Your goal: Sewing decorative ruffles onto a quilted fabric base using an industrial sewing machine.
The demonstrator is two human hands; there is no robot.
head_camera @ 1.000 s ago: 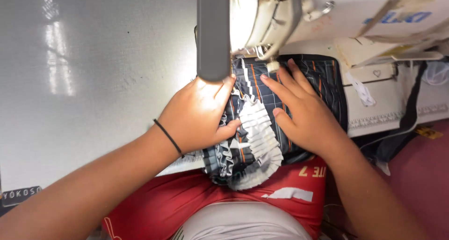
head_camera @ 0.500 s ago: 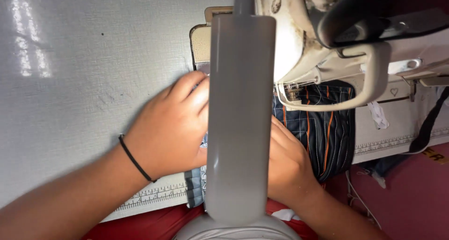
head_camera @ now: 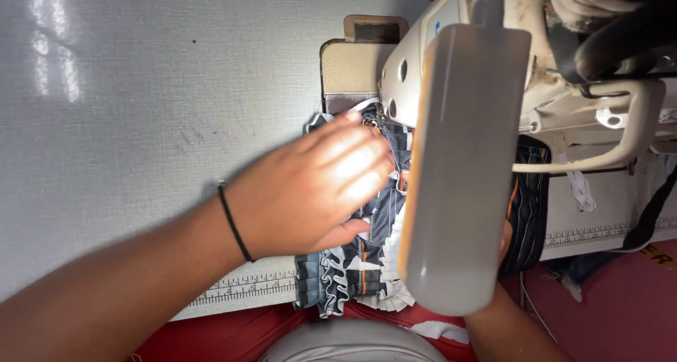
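Grey, faintly textured sewing table fills the frame's left, w/ window glare up in its far corner and a printed ruler strip along its near edge. Cream sewing machine, scuffed and stained, stands at the table's right; a long pale lamp housing hangs off it toward the camera & blocks much of the work area.

Left hand lies flat on a dark striped fabric w/ white pleated ruffle trim, just left of the machine, fingers together and stretched toward the needle area, palm pressing the cloth down on the bed; nothing pinched. Thin black band circles that wrist. Fabric runs from under the machine head back toward the person, bunching over the table's near edge beside the ruler strip; orange stitching lines show on it. More of the same dark striped cloth shows to the right of the lamp housing, below the machine.

Right hand is almost wholly hidden behind the lamp housing; only a sliver & the forearm below it show, so can't tell its grip. Red garment shows below the table edge, nearest the camera
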